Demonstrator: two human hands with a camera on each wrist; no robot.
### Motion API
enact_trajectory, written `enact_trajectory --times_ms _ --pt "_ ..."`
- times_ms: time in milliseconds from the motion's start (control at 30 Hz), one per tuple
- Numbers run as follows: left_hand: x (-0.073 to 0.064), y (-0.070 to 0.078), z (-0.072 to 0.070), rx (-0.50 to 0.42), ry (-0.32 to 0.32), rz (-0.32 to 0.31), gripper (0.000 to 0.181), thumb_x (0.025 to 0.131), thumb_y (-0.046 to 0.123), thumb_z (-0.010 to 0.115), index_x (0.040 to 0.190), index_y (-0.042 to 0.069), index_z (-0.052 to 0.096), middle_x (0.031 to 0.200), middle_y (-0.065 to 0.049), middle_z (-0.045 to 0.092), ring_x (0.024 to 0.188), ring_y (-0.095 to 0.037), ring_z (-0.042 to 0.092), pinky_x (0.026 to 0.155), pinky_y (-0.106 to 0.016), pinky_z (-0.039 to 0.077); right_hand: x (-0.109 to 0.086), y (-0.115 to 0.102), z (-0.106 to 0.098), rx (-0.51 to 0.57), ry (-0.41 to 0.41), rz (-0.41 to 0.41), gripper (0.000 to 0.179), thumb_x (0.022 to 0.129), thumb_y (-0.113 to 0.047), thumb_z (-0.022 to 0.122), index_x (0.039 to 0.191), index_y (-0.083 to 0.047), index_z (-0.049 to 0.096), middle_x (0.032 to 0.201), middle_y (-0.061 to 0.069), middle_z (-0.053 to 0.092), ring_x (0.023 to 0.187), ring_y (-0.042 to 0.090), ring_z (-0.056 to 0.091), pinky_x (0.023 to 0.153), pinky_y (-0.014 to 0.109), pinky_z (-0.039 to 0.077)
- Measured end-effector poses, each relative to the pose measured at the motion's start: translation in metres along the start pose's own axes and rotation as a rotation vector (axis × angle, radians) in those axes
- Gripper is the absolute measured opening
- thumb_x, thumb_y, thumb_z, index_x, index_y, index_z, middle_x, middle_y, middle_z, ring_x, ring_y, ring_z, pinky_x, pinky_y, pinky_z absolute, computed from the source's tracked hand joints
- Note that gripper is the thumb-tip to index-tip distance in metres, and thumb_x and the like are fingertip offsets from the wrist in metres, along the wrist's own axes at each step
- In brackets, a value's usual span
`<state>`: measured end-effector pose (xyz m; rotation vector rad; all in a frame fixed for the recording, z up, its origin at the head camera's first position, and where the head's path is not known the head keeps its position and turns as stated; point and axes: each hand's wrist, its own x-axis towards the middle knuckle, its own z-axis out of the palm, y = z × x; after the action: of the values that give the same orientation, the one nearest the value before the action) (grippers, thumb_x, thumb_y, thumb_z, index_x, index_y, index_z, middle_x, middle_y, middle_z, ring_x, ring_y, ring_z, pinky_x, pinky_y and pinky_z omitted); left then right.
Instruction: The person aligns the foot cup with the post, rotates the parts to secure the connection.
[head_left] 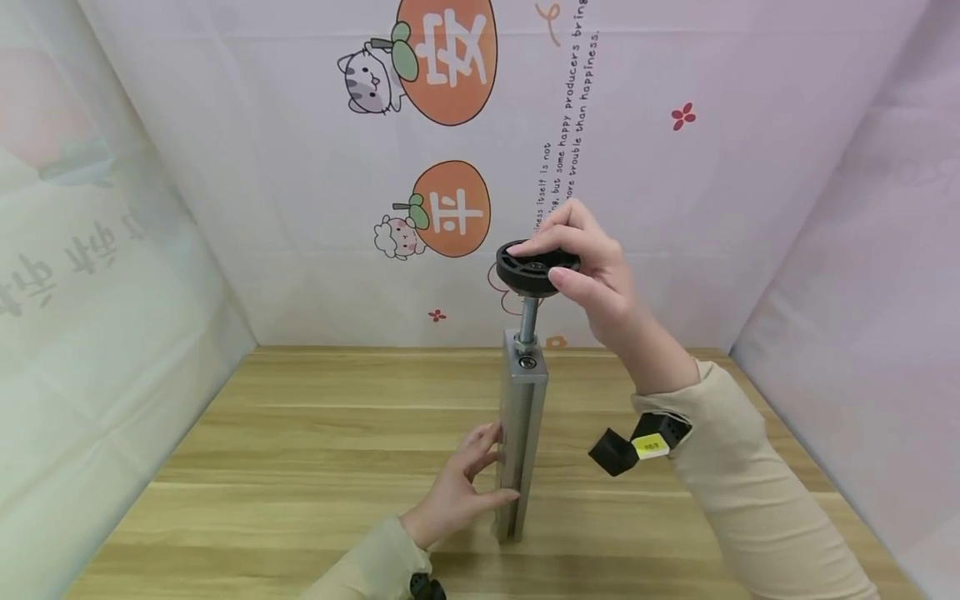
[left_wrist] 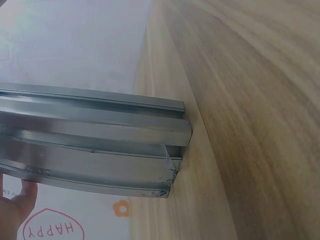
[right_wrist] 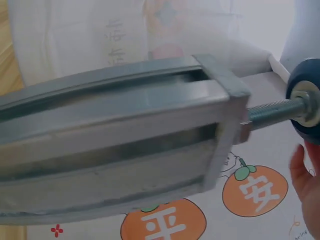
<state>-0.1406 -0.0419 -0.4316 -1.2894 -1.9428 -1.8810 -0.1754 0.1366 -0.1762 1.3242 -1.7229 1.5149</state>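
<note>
An aluminium profile (head_left: 517, 450) stands upright on the wooden table, with long grooves down its sides. From its top end plate rises a threaded rod (head_left: 528, 321), capped by a round black levelling foot (head_left: 517, 275). My right hand (head_left: 600, 271) grips the foot's rim between thumb and fingers. Lower down, my left hand (head_left: 457, 492) holds the profile, thumb on the near side and fingers on the left. In the left wrist view the profile's lower end (left_wrist: 170, 170) meets the table and has a ragged bit at one corner. A nut (right_wrist: 242, 133) sits where the rod enters the plate.
The wooden table (head_left: 322, 467) runs back to a printed white cloth wall (head_left: 600, 167). Similar cloth walls rise at the left (head_left: 112, 333) and right (head_left: 847, 292). A black wrist camera (head_left: 660, 433) is strapped to the right sleeve.
</note>
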Motion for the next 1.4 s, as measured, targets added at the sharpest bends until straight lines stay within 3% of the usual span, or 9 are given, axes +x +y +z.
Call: enact_trajectory --times_ms 200,300,433,600,867,967,1067,1200,1400 --pt "-0.001 0.001 0.0 -0.013 -0.007 0.029 0.091 0.079 -0.007 0.07 0.151 0.016 0.02 0.143 -0.002 0.033 0.13 -0.005 0.034 0.103 -0.031 0.046 0.013 -0.016 -0.016 0.055 -0.298 0.152 0.024 0.089 -0.015 0.054 0.106 -0.008 0.069 0.12 0.013 0.055 0.113 0.027 0.044 0.081 0.021 0.051" --pt "-0.002 0.001 -0.001 -0.015 -0.001 0.033 0.092 0.078 -0.008 0.07 0.151 0.016 0.021 0.144 0.001 0.032 0.131 -0.005 0.034 0.103 -0.03 0.045 0.02 -0.024 -0.019 0.044 -0.364 0.217 0.024 0.088 -0.004 0.057 0.11 -0.004 0.067 0.118 0.011 0.059 0.11 0.027 0.048 0.084 0.023 0.05" --pt "-0.002 0.001 -0.003 -0.008 -0.004 0.054 0.092 0.078 -0.009 0.07 0.151 0.015 0.02 0.144 0.003 0.031 0.131 -0.005 0.033 0.103 -0.03 0.045 0.025 -0.036 -0.014 -0.191 -0.304 0.32 0.027 0.083 -0.001 0.062 0.109 -0.002 0.066 0.105 0.005 0.058 0.094 0.021 0.05 0.079 0.025 0.045" --pt "0.0 0.0 -0.003 0.023 -0.01 0.099 0.095 0.076 -0.011 0.071 0.152 0.014 0.019 0.144 -0.005 0.032 0.131 -0.006 0.033 0.102 -0.031 0.046 0.024 -0.049 0.006 -0.449 -0.128 0.525 0.028 0.082 -0.024 0.072 0.105 -0.012 0.067 0.098 0.004 0.05 0.087 0.02 0.047 0.072 0.031 0.043" --pt "0.001 0.0 -0.005 0.022 -0.007 0.091 0.096 0.076 -0.011 0.071 0.152 0.015 0.018 0.143 -0.011 0.033 0.13 -0.006 0.034 0.101 -0.031 0.047 0.018 -0.05 0.024 -0.6 0.039 0.423 0.035 0.076 -0.028 0.077 0.1 -0.007 0.062 0.087 0.008 0.045 0.087 0.021 0.047 0.071 0.033 0.042" --pt "0.001 -0.002 -0.005 0.027 -0.013 0.104 0.096 0.076 -0.011 0.071 0.152 0.015 0.018 0.144 -0.009 0.032 0.13 -0.007 0.034 0.101 -0.031 0.047 0.016 -0.041 0.019 -0.396 0.049 0.434 0.03 0.085 -0.025 0.062 0.107 -0.005 0.06 0.09 0.005 0.047 0.089 0.018 0.047 0.079 0.031 0.041" --pt "0.001 -0.004 -0.005 0.035 -0.024 0.103 0.094 0.077 -0.01 0.071 0.152 0.014 0.018 0.144 -0.011 0.032 0.131 -0.008 0.033 0.101 -0.032 0.047 0.013 -0.022 0.009 0.025 0.009 0.413 0.03 0.09 -0.024 0.05 0.112 -0.007 0.06 0.098 0.003 0.053 0.094 0.016 0.052 0.087 0.028 0.043" --pt "0.002 -0.005 -0.006 0.03 -0.034 0.075 0.091 0.08 -0.007 0.07 0.152 0.013 0.019 0.142 -0.015 0.034 0.13 -0.008 0.034 0.101 -0.033 0.047 0.01 0.005 -0.005 0.597 -0.212 0.335 0.036 0.093 -0.027 0.045 0.124 -0.011 0.052 0.112 0.004 0.057 0.101 0.02 0.055 0.091 0.029 0.046" --pt "0.002 0.0 -0.005 -0.006 -0.025 0.013 0.093 0.078 -0.009 0.071 0.152 0.016 0.02 0.14 -0.021 0.034 0.128 -0.006 0.036 0.102 -0.031 0.046 0.008 0.027 -0.004 1.047 -0.431 0.217 0.047 0.089 -0.016 0.04 0.136 -0.011 0.045 0.131 0.012 0.046 0.118 0.026 0.044 0.103 0.033 0.037"
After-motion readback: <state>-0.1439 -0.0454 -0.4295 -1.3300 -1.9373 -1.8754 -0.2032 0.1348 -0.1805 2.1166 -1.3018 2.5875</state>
